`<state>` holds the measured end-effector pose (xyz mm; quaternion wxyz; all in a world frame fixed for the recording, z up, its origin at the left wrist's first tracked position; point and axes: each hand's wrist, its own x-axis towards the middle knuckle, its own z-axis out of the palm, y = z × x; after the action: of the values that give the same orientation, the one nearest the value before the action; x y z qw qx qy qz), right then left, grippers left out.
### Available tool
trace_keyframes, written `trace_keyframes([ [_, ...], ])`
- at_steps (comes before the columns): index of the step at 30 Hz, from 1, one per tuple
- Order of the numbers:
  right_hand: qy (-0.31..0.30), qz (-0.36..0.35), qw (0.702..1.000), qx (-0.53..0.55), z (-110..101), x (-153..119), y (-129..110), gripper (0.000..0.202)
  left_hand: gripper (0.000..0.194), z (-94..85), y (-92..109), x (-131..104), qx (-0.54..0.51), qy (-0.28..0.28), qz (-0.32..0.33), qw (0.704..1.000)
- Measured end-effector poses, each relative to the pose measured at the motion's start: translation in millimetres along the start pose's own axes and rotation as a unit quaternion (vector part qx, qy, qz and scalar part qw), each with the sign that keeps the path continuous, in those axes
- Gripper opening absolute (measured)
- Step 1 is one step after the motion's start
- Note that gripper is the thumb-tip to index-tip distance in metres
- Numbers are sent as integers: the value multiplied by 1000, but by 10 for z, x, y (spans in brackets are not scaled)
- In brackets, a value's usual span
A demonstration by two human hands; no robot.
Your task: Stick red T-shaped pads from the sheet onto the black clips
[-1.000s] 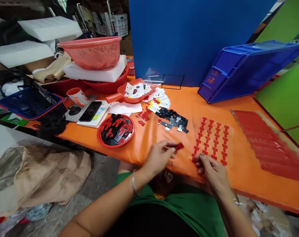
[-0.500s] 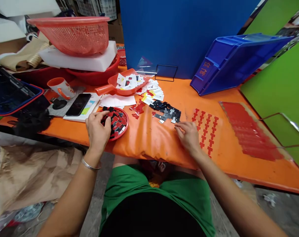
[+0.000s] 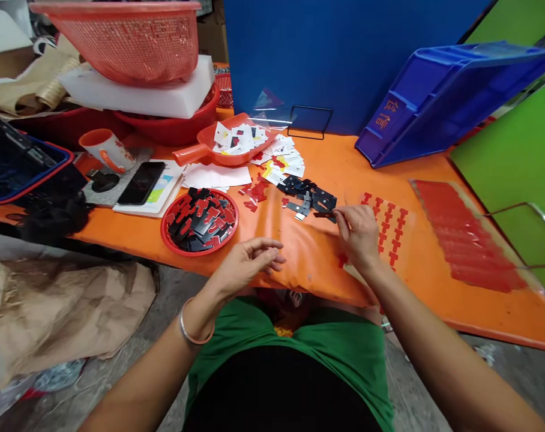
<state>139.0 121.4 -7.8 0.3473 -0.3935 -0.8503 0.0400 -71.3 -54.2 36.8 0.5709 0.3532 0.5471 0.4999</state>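
Note:
My right hand (image 3: 361, 236) pinches the end of a thin black flat piece (image 3: 325, 214), which it holds at the edge of a pile of black flat pieces (image 3: 308, 193). Just beneath and beside that hand lies a clear sheet of red T-shaped stickers (image 3: 385, 225). My left hand (image 3: 249, 263) hovers over the front of the table with fingers loosely apart and nothing in them. To its left stands a round red basket (image 3: 165, 235) heaped with black pieces bearing red parts. Loose red scraps (image 3: 255, 193) lie between the basket and the black pile.
An orange dustpan (image 3: 230, 157) holding white paper bits sits behind, with cards (image 3: 287, 165) beside it. A phone (image 3: 141, 183), mug (image 3: 107, 150) and stacked baskets (image 3: 119, 42) occupy the left. On the right are a tilted blue crate (image 3: 407, 114) and a red sheet (image 3: 466, 240).
My left hand has left the round basket and moved right, over the table's front. My right hand now has a black piece pinched from the pile. The view has shifted slightly.

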Motion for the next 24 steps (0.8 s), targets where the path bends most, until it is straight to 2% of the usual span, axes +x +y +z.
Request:
trace_keyframes([
  [2,7,-15,998,60,-152,-135,-204,23,44,114,-114,65,-98,-43,-94,990],
  [3,-3,-30,996,87,-218,-217,-301,21,47,170,-172,101,-135,-51,-121,982],
  [6,-47,-77,982,168,-351,-481,-519,20,42,324,-315,205,-192,-76,-149,967],
  [8,-52,-64,974,210,-389,-634,-592,21,36,415,-367,259,-194,-55,-142,969],
  [9,-47,-28,972,228,-396,-696,-611,22,36,457,-378,277,-187,-32,-133,973],
  [11,-35,101,956,273,-394,-787,-628,22,36,537,-378,297,-159,14,-109,981],
  [14,-60,297,880,366,-366,-853,-629,31,32,645,-375,301,-109,41,-74,990],
  [16,-85,345,838,415,-347,-859,-623,35,29,700,-400,304,-81,46,-52,994],
  [17,-89,348,830,427,-344,-855,-618,34,28,721,-419,308,-64,47,-39,996],
  [19,-84,335,833,431,-356,-838,-605,31,24,747,-456,319,-14,46,-7,999],
  [24,-100,286,873,383,-452,-809,-549,24,19,786,-441,335,166,13,52,985],
])
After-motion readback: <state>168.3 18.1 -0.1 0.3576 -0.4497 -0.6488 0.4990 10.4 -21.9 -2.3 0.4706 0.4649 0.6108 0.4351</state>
